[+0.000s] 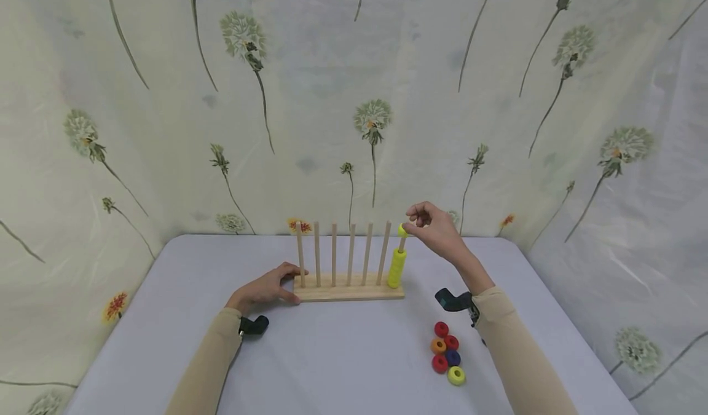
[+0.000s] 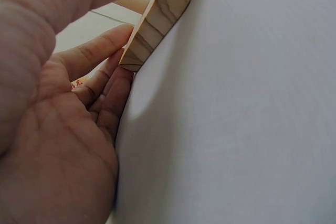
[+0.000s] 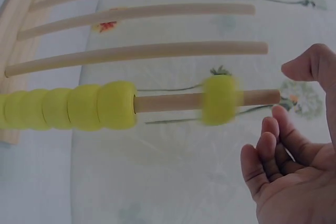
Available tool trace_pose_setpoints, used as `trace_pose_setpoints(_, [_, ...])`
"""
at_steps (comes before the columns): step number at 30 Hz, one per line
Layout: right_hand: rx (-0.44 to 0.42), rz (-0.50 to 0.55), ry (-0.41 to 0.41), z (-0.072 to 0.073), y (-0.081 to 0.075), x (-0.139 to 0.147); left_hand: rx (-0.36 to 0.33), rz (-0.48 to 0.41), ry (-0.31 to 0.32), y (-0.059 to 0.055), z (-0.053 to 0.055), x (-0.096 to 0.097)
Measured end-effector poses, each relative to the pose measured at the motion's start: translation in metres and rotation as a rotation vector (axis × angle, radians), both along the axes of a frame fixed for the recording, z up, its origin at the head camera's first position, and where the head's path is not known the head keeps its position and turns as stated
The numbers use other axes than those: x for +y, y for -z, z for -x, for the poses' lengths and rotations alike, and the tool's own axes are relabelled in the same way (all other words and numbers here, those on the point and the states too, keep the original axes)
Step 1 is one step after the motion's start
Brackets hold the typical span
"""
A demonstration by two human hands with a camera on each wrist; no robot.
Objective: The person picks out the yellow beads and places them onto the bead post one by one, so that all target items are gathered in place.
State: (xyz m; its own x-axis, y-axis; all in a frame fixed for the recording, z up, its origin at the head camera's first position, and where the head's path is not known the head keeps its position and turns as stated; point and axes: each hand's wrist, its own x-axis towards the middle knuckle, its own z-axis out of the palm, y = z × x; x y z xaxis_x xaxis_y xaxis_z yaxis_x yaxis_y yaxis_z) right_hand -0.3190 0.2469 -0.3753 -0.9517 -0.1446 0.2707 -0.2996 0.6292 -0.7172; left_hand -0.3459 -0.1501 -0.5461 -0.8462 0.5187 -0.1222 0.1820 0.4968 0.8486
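A wooden peg rack (image 1: 350, 293) with a row of upright pegs stands on the table. My left hand (image 1: 269, 287) grips its left end, thumb at the front and fingers behind; in the left wrist view the thumb and fingers flank the base's end (image 2: 157, 27). Several yellow beads (image 3: 84, 107) are stacked on the rightmost peg. Higher on that same peg, a blurred single yellow bead (image 3: 220, 99) is threaded, apart from the stack. Just off the peg's tip is my right hand (image 3: 294, 161), thumb and fingers spread apart with nothing between them.
Loose beads lie on the table at the right, near the right forearm: a yellow one (image 1: 456, 375), a blue one (image 1: 453, 358), an orange one (image 1: 438, 345) and some red ones (image 1: 440, 364). A flower-patterned curtain (image 1: 310, 95) hangs behind the table (image 1: 343, 359).
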Motion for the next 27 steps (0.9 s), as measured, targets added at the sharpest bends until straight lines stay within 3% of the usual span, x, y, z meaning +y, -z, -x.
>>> trace_pose_setpoints(11, [0.002, -0.006, 0.003, -0.001, 0.0, 0.002, 0.002, 0.001, 0.009, -0.002, -0.001, -0.001])
trace_pose_setpoints(16, [-0.016, 0.015, 0.007, -0.009, 0.0, 0.009, -0.001, 0.003, 0.012, -0.001, -0.002, -0.002])
trace_pose_setpoints(21, [-0.013, -0.002, -0.027, -0.031, 0.006, 0.023, 0.022, 0.013, 0.017, -0.001, -0.001, -0.003])
trace_pose_setpoints(27, [-0.046, -0.082, -0.015, -0.073, 0.03, 0.042, 0.014, 0.016, 0.015, -0.001, -0.001, -0.002])
